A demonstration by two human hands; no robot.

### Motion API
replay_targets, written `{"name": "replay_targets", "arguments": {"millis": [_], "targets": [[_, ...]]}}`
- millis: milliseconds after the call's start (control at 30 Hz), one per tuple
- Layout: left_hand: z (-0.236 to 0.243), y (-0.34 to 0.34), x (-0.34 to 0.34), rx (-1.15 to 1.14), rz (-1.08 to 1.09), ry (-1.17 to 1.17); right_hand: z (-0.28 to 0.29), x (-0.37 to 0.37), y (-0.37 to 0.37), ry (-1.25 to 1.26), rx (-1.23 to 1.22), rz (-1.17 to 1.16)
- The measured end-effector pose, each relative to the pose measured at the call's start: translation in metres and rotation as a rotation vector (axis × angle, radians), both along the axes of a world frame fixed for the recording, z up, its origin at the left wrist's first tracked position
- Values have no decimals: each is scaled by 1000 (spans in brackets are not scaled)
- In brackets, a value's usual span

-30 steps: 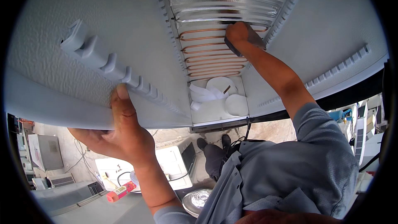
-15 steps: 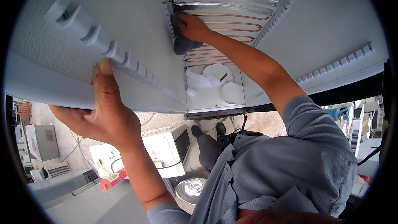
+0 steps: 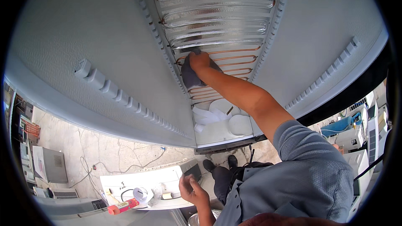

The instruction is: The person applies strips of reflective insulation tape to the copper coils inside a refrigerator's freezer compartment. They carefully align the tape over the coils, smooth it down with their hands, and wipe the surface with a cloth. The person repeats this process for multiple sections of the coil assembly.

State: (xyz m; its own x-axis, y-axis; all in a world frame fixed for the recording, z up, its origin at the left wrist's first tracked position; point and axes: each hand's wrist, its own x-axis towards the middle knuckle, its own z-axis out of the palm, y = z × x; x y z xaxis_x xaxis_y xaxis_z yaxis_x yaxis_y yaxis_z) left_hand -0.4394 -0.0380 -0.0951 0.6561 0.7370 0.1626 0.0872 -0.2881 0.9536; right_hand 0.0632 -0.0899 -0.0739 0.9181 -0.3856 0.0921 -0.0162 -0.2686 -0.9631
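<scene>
2 hands are in view: the right hand [image 3: 199,60] presses 1 dark grey cloth [image 3: 189,75] against the copper tube loops [image 3: 226,65] on the back wall inside the white refrigerator cabinet [image 3: 92,46], fingers closed over the cloth. The left hand [image 3: 190,189] hangs free near the low white tabletop [image 3: 125,182], fingers loosely curled, holding nothing. Wiping looks partway: the lower copper loops are under the cloth, while the foil-covered coil panel [image 3: 213,12] above appears untouched. 1 red-capped tube [image 3: 122,206] lies below.
</scene>
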Motion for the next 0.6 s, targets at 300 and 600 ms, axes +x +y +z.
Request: {"name": "replay_targets", "arguments": {"millis": [300, 600], "targets": [[-61, 3, -136, -295, 234, 387, 15, 34, 62, 103, -337, 239], [-52, 2, 13, -413, -153, 74, 13, -112, -35, -128, -336, 679]]}}
